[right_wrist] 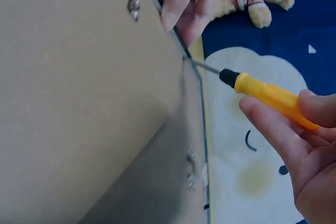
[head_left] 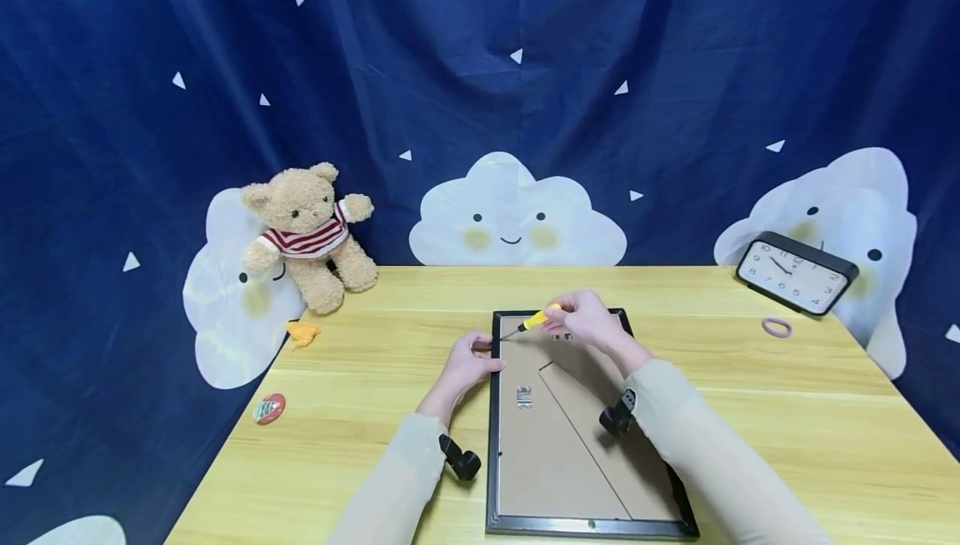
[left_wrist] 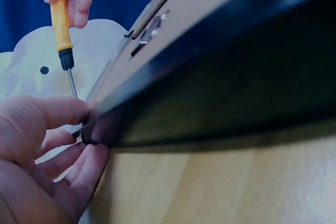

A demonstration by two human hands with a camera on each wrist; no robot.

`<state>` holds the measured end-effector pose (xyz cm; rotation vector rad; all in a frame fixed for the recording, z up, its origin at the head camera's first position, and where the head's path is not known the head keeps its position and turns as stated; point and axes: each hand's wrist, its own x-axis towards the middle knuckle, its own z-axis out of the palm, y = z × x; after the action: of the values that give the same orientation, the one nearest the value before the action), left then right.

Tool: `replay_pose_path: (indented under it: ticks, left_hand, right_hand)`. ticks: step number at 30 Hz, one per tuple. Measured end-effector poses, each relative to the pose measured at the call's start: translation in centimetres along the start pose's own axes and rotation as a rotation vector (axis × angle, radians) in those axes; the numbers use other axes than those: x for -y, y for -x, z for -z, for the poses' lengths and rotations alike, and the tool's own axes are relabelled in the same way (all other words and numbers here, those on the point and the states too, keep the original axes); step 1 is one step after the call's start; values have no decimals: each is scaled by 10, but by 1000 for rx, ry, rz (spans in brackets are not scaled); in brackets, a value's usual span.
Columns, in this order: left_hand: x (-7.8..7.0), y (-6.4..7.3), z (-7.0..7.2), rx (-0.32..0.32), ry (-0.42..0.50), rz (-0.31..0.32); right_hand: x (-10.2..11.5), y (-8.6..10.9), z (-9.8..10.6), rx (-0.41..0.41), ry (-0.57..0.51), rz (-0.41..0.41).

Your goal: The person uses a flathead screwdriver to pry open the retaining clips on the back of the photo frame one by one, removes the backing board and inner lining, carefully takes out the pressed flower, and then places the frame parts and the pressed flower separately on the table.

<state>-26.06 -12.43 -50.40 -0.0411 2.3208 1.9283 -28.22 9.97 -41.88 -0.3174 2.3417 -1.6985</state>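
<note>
A picture frame point(head_left: 494, 445) with a black rim lies face down on the table, its brown backing board point(head_left: 555, 453) and stand flap upward. My left hand point(head_left: 463, 366) grips the upper part of its left rim, thumb on top and fingers at the outer side. Between thumb and fingers of my right hand point(head_left: 588, 320) is a screwdriver point(right_wrist: 270, 96) with a yellow and black handle. Its metal shaft point(left_wrist: 72, 83) slants down to the inner edge of the rim, close to the left thumb. Metal hangers point(head_left: 524, 397) sit on the backing.
A teddy bear point(head_left: 311, 232) in a striped top sits at the back left, near a small orange item point(head_left: 302, 333) and a round red badge point(head_left: 269, 408). At the right are a black-cased clock point(head_left: 795, 274) and a purple ring point(head_left: 776, 327). A blue curtain point(head_left: 480, 95) hangs behind the wooden table point(head_left: 360, 412).
</note>
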Motion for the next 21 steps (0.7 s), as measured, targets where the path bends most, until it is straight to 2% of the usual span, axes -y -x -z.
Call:
replay_pose_path:
  ticks: [3,11,17,21]
  left_hand:
    - [-2,0,-1,-4,6,15]
    - [-2,0,0,-16,12,22]
    - [-3,1,0,-19,4,19]
    - [-3,1,0,-6,6,22]
  right_hand:
    - [3,-3,1,15,31,21]
    - [10,-16,4,59,-26,-6]
    - [25,-23,-1,113,172,79]
    - [35,-26,-11,112,265,114]
